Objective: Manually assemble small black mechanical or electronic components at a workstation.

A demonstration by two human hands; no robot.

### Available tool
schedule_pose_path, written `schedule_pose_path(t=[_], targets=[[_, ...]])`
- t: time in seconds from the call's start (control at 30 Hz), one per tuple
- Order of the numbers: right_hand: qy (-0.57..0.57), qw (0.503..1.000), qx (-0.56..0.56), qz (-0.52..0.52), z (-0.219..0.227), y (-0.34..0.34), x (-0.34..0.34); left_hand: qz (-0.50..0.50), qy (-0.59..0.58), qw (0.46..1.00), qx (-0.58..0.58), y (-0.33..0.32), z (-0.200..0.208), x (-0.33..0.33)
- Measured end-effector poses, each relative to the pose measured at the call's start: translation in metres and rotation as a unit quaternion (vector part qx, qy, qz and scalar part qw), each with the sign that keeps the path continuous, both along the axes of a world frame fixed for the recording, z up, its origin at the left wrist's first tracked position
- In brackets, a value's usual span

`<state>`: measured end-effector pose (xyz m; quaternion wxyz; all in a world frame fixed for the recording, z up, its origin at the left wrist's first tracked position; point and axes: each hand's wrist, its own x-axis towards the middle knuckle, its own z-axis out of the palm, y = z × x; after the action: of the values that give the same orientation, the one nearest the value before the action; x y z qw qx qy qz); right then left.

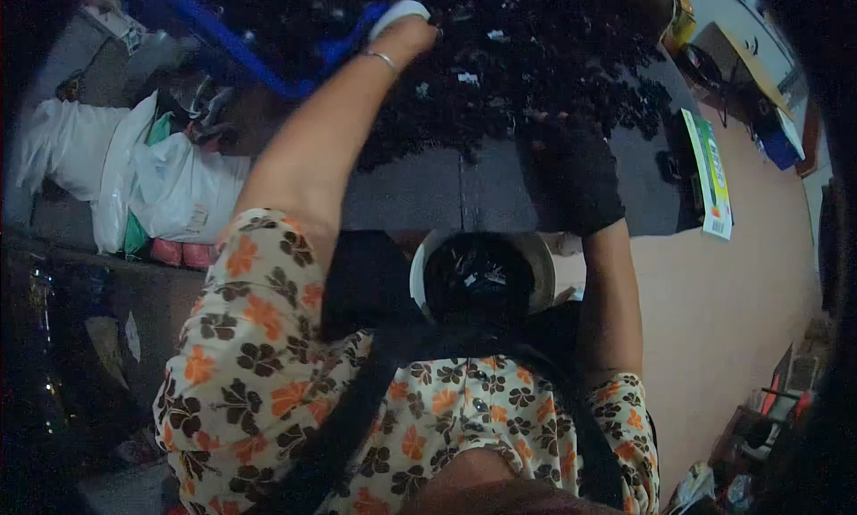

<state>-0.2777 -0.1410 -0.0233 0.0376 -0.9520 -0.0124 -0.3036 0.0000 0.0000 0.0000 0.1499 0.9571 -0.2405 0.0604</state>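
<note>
"What lies at the far left?"

"White plastic bags [183, 189], bunched together, with a green strip [136, 232] showing among them. Then a long blue edge [237, 51] runs slantwise past the left hand [412, 37]."

"What is that hand doing?"

"It is stretched far out over the table [406, 198], a thin bangle [382, 58] at its wrist, and a white rounded thing [402, 13] sits right at it. The fingers are hidden, so I can't tell whether they grip it or how wide they stand."

"And the dark heap?"

"That pile of small dark pieces [536, 60] spreads over the grey table from beside the left hand across toward the right, with a few pale scraps [467, 78] on it. Below the table's near edge stands a pale bucket [546, 278] with dark contents [478, 283]."

"The right hand?"

"The right hand [569, 162] wears a black glove [596, 198] and is at the pile's near side. Black on black: I can't tell how its fingers are set."

"Further right?"

"A green, yellow and white packet [708, 171] at the table's right edge, then pinkish floor [705, 310]."
</note>
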Motion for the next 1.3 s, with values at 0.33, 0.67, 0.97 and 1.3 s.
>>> schedule_pose_path(t=[0.33,0.67,0.97,1.3], targets=[[0.014,0.992,0.123,-0.028,0.011,0.011,-0.002,0.012,0.034,0.998,-0.050,0.016,0.012,-0.028],[-0.108,0.975,0.188,0.043,0.003,-0.004,0.001,-0.274,-0.070,0.919,-0.273,0.056,0.016,-0.111],[-0.143,0.957,0.175,0.183,0.021,0.031,-0.008,-0.305,0.260,0.864,-0.305,0.053,0.033,-0.185],[-0.143,0.963,0.103,0.202,0.021,0.026,-0.017,-0.320,0.374,0.791,-0.364,0.057,0.042,-0.196]])
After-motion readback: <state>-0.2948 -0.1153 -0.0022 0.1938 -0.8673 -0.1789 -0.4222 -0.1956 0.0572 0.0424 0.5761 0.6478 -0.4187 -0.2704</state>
